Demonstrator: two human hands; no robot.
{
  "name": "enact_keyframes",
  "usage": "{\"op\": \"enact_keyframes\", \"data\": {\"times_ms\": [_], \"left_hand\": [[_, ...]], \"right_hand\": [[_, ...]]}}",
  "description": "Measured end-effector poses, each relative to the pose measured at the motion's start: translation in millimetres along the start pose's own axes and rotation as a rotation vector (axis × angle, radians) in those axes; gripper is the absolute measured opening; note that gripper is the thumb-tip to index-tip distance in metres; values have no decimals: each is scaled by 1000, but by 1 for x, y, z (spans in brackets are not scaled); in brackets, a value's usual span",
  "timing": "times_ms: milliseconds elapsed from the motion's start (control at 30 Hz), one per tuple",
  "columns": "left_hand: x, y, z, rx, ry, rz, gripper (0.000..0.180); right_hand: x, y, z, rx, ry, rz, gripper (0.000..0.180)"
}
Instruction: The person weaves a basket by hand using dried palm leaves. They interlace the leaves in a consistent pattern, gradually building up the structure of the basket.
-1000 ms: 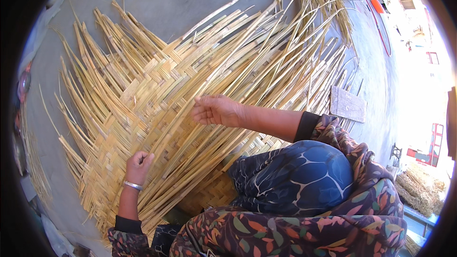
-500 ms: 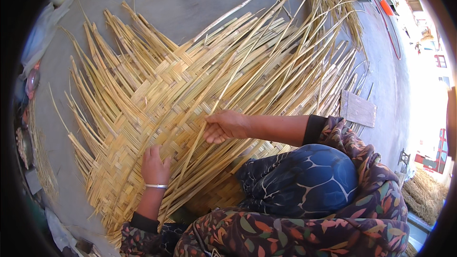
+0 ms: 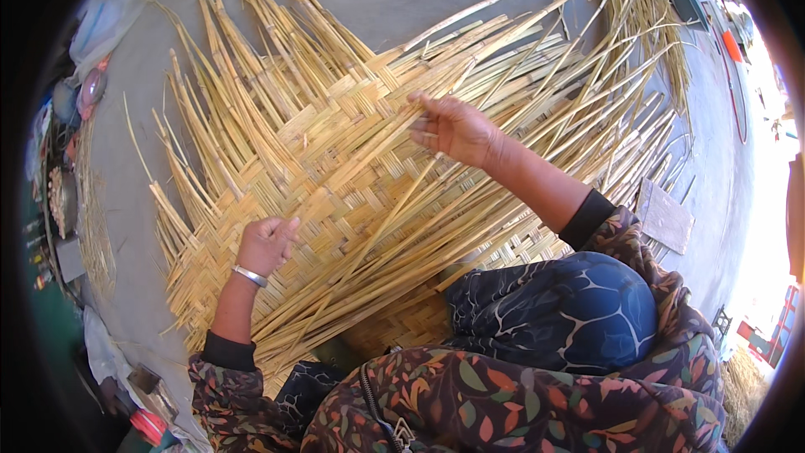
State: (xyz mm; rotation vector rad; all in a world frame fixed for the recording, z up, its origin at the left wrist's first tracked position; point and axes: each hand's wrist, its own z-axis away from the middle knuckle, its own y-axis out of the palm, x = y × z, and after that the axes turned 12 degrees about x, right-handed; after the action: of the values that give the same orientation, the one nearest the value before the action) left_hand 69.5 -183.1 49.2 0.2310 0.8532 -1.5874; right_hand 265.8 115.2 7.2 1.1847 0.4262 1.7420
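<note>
A partly woven mat (image 3: 348,172) of flattened yellow reed strips spreads over the floor, with long loose ends fanning out at its far left and right. My right hand (image 3: 457,130) is over the upper middle of the weave, its thumb and forefinger closed on a reed strip (image 3: 369,149) that runs down left into the mat. Over the left part of the mat my left hand (image 3: 267,245), with a silver bracelet at the wrist, has its fingers curled together; whatever they pinch is hidden. A bundle of loose strips (image 3: 402,235) lies slantwise across the weave close to my knee.
My knee in blue patterned cloth (image 3: 570,310) rests at the mat's near right. A flat square board (image 3: 665,215) lies on strip ends at the right. More reeds (image 3: 633,8) are heaped at the far right. Plastic sheeting (image 3: 113,21) and small items line the left edge.
My right hand has moved up and away across the mat, leaving a slanting strip lower down. My left hand has shifted slightly up and its fingers have curled in. The view has shifted a little.
</note>
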Motion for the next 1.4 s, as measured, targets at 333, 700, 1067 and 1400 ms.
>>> {"op": "enact_keyframes", "data": {"times_ms": [333, 700, 1067, 1400], "left_hand": [[0, -38, -29, -82, 72, -406, 46], [-47, -44, -55, -440, 35, -75, 18], [31, -65, -151, -852, -64, 101, 33], [-20, -82, -147, -526, -292, -46, 45]], "right_hand": [[16, 32, -33, 69, -153, 176, 16], [14, 77, -107, 253, 116, 501, 38], [31, 72, -194, 243, 161, 1041, 38], [39, 84, -226, 273, 48, 1761, 25]]}}
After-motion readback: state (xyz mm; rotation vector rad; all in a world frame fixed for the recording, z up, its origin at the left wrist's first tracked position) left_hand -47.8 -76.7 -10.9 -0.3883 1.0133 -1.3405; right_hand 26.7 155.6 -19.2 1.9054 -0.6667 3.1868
